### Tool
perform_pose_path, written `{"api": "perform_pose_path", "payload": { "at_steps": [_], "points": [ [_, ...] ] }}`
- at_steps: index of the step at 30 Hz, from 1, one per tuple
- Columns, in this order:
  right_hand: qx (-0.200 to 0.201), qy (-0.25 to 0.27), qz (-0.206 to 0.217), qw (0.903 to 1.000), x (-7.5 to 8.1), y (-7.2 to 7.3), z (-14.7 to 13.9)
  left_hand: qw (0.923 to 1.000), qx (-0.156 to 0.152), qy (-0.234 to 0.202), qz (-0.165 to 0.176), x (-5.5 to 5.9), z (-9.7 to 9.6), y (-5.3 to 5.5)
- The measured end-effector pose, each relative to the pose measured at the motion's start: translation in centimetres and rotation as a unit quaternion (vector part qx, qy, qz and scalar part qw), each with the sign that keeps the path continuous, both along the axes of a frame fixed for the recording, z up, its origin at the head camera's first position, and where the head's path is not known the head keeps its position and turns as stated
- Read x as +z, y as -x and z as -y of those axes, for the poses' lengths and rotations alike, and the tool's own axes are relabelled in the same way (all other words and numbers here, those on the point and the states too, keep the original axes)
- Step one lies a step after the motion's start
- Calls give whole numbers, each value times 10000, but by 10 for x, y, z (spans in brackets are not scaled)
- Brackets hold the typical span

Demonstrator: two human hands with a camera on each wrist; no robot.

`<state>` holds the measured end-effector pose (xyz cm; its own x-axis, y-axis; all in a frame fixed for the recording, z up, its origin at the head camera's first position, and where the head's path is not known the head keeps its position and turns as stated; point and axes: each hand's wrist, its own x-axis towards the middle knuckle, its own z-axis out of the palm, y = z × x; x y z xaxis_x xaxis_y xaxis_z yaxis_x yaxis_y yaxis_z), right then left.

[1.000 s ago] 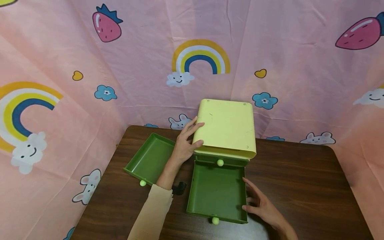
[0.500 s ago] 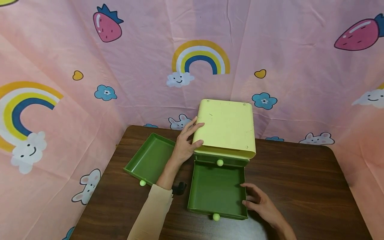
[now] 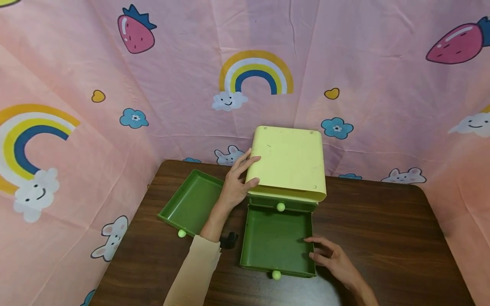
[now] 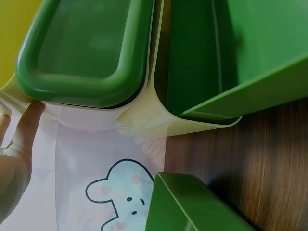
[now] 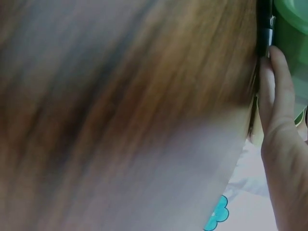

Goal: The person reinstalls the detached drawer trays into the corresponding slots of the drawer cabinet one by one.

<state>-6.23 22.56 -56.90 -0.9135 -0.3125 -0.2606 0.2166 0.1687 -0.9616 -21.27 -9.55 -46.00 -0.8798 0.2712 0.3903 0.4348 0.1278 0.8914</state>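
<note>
Head view, taken from left to right, gives first a loose, shallow, dark green tray-shaped drawer (image 3: 189, 202) with a pale green ball knob (image 3: 182, 233), lying on the brown wood-grain counter (image 3: 383, 233). The left forearm, in a cream sleeve (image 3: 195, 263), passes across its right edge, so a careless arm movement could knock this drawer aside.

Next, the left hand (image 3: 234, 187) rests at the left edge of a pale yellow, round-cornered cabinet (image 3: 289, 159); its fingers are spread and rather straight, so this grip encloses nothing. If the contact is as light as it looks, the cabinet may slide or turn under force from the front. Its top compartment appears to have no drawer, the green middle drawer (image 3: 262, 203) sits in place, and the green bottom drawer (image 3: 277, 242) projects far out below.

Rightmost, the right hand (image 3: 337, 261) is at the bottom drawer's right wall, index finger reaching over the rim. This grip is partly bent; whether it truly pinches the wall, one cannot tell. Force from one side only could make the drawer crooked and jam it.
</note>
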Motion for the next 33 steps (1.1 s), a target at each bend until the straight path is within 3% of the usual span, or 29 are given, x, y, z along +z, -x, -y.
{"api": "perform_pose_path", "payload": {
  "at_steps": [3, 5, 21, 25, 31, 33],
  "points": [
    [-47, -75, -3, 10000, 1, 0, 0, 10000, 42, 38, -16, -15, 0, 8],
    [-71, -116, -18, 9999, 1, 0, 0, 10000, 62, 66, 16, -18, 0, 9],
    [-81, -152, 87, 9998, 6, 4, 3, 9998, 101, 48, 168, -18, 0, 9],
    [-55, -210, 59, 9997, 7, 8, 4, 9999, 80, -27, 116, -13, 0, 5],
    [-15, -191, -89, 9998, 7, 13, 3, 9999, -52, -92, 71, 13, 0, -7],
    [18, -137, -94, 9999, 7, 14, 2, 9999, -67, -72, 91, 16, -1, -9]
  ]
}}
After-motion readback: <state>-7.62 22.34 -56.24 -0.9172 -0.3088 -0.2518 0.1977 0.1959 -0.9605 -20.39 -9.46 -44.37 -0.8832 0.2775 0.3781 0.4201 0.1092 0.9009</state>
